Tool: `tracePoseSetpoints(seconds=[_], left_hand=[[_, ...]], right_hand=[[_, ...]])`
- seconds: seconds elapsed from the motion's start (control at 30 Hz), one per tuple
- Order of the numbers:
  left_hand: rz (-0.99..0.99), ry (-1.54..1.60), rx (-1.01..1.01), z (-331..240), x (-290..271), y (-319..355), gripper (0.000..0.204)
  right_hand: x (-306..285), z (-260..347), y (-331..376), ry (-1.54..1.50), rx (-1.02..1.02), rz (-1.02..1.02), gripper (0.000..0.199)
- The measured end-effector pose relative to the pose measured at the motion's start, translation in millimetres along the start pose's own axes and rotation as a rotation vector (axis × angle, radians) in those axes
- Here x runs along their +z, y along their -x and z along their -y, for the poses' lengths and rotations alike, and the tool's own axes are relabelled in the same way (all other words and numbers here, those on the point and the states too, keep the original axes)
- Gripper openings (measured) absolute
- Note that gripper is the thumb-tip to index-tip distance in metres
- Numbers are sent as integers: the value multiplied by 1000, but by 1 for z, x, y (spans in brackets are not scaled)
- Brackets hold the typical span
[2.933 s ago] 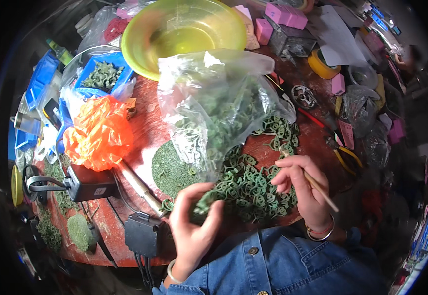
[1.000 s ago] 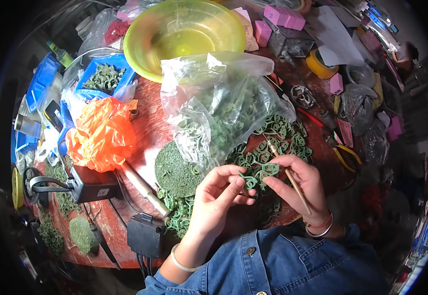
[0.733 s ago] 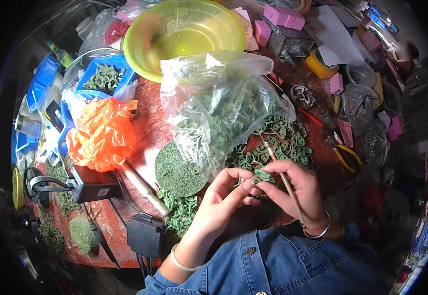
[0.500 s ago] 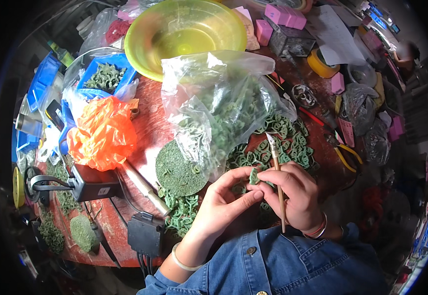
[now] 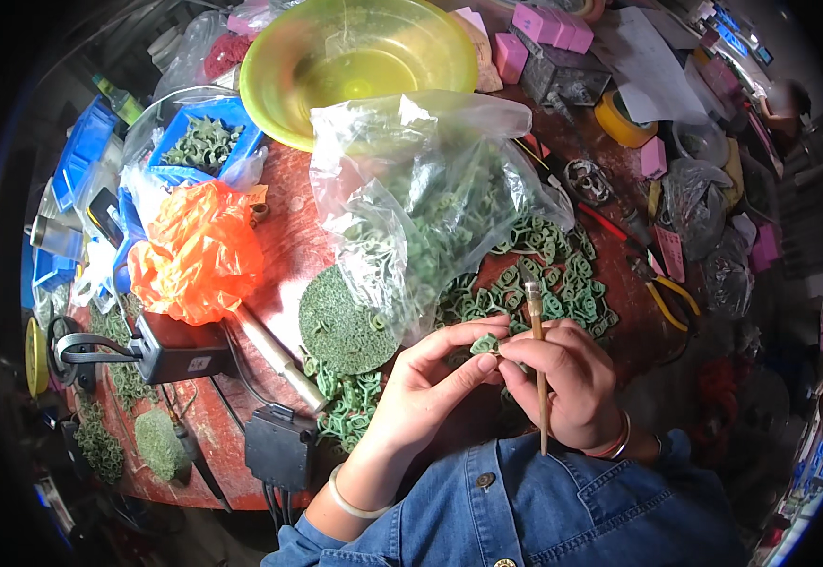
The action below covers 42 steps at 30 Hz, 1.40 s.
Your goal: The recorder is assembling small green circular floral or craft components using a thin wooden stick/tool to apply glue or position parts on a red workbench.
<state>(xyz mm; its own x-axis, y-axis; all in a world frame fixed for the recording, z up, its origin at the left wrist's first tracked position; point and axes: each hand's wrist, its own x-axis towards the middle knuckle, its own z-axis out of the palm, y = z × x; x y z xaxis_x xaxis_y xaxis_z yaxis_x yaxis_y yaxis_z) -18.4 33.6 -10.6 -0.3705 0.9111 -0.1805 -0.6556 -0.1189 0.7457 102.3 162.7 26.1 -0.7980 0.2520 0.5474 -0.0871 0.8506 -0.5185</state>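
Between the fingertips of my left hand [image 5: 430,383] and my right hand [image 5: 572,383] is a small green wax-like piece [image 5: 485,345], its fine shape hard to make out. My left thumb and forefinger pinch it from one side, and my right fingertips touch it from the other. A thin brush [image 5: 542,406] with a wooden handle and pale tip is also held in my right hand, standing nearly upright across the fingers. Just beyond lie many loose green ring-like pieces [image 5: 577,298], beside a clear plastic bag [image 5: 421,180] filled with similar ones.
A round textured green disc [image 5: 340,317] lies left of the bag. Farther back stands a yellow basin [image 5: 269,80]. Around them are an orange plastic bag [image 5: 199,255], a blue tray [image 5: 170,175], a metal rod-shaped tool [image 5: 279,359], a black box [image 5: 279,449] and yellow-handled pliers [image 5: 671,302].
The green piece has turned and sits slightly lower between my fingertips. The brush tip has swung a little to the right and down with my right hand.
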Motion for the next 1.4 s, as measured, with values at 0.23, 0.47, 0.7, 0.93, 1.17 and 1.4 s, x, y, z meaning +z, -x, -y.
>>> tracePoseSetpoints(seconds=[0.23, 0.47, 0.7, 0.93, 1.17, 1.4], left_hand=[[-87, 59, -49, 3, -2, 0, 24], [-88, 114, -61, 2, -4, 1, 22], [-58, 192, -76, -1, -5, 2, 25], [-24, 172, -60, -2, -5, 2, 35], [-62, 83, -127, -7, 2, 0, 41], [-105, 65, -101, -6, 2, 1, 38]], right_hand=[[-3, -1, -4, -178, 188, 2, 31], [-8, -7, 2, -459, 463, 106, 33], [-9, -8, 2, -632, 533, 104, 35], [-7, -13, 2, -651, 539, 26, 23], [-6, -15, 3, -550, 527, -7, 24], [-7, -13, 0, -456, 492, 11, 26]])
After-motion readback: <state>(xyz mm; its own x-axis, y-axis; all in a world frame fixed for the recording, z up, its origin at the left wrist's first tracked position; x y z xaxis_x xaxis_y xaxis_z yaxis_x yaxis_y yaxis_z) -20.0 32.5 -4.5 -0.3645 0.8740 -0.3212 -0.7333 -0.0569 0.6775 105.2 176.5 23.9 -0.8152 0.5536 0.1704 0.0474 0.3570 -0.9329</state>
